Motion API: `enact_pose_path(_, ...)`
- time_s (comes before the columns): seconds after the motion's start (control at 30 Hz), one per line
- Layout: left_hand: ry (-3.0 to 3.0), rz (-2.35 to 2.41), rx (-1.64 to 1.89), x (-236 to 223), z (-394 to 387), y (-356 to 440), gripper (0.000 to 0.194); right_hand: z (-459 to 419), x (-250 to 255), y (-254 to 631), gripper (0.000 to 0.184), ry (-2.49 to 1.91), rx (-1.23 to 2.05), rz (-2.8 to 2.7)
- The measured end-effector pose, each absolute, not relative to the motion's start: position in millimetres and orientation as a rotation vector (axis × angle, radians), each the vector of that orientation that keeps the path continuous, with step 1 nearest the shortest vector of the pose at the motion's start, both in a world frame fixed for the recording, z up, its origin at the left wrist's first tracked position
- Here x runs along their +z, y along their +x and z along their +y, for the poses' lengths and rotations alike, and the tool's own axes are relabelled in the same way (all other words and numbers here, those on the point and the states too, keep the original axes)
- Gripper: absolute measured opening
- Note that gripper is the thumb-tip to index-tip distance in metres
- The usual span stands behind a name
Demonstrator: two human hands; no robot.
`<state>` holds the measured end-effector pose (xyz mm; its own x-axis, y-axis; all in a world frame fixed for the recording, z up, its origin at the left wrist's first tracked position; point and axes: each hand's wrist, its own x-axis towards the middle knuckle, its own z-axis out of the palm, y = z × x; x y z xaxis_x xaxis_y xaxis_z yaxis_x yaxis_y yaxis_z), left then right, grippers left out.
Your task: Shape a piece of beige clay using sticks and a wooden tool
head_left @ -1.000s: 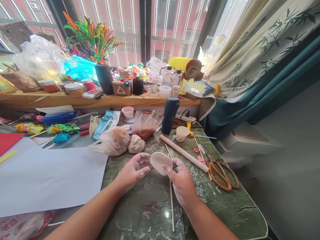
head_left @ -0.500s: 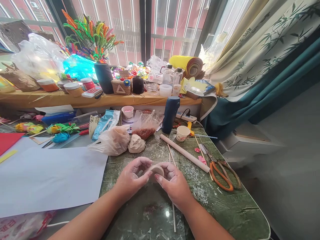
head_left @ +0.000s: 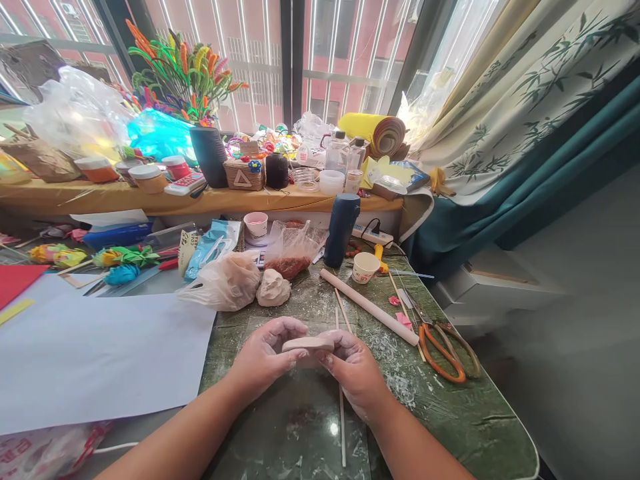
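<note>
Between my two hands is a flat, pale clay disc (head_left: 309,344), seen nearly edge-on above the table. My left hand (head_left: 269,352) grips its left edge, thumb below and fingers curled behind. On the other edge my right hand (head_left: 353,365) pinches it with thumb and fingers. White powder or clay coats the fingers of both hands. A lump of pale clay (head_left: 273,288) sits just beyond my hands, beside a plastic bag (head_left: 225,283). Under my hands lies a clear sheet (head_left: 295,427) with white smears, and a thin wooden stick (head_left: 343,427) rests on it.
A rolling pin (head_left: 370,307) lies diagonally to the right, near a paper cup (head_left: 366,267) and orange-handled scissors (head_left: 443,353). A dark blue bottle (head_left: 342,230) stands behind. White paper (head_left: 105,360) covers the left side. Jars and craft materials crowd the windowsill (head_left: 280,199).
The clay disc has turned from a tilted position to nearly level, its rim now facing me. My right hand has shifted slightly right. The thin stick's near end has moved slightly left.
</note>
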<state>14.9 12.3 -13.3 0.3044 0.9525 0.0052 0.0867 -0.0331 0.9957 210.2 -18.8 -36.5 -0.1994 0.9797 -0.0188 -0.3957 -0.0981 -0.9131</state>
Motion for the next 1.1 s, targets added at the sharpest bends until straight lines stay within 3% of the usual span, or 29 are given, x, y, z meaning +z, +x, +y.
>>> enact_pose_path(0.13, 1.375, 0.975, 0.889, -14, 13, 16, 0.024, -19, -35, 213, 0.034, -0.839, 1.579, -1.012)
enact_pose_path(0.5, 1.434, 1.005, 0.872, -12, 12, 17, 0.024, -16, -33, 213, 0.025, -0.874, 1.406, -1.139)
enact_pose_path(0.67, 1.191, 1.012, 1.015, -15, 11, 21, 0.032, -20, -30, 204, 0.046, -0.846, 1.553, -1.047)
enact_pose_path(0.77, 1.29, 0.994, 0.955, -13, 10, 18, 0.035, -21, -18, 208, 0.028, -1.01, 1.399, -1.214)
enact_pose_path(0.87, 1.341, 0.957, 0.946, -11, 12, 13, 0.051, -19, -4, 215, 0.004, -1.241, 1.084, -1.564)
enact_pose_path(0.97, 1.357, 0.962, 0.916, -10, 15, 9, 0.037, -16, 3, 216, 0.011, -1.321, 0.944, -1.717)
enact_pose_path(1.1, 1.352, 1.032, 0.934, -10, 20, 6, 0.026, -14, -4, 209, 0.007, -1.302, 1.038, -1.678)
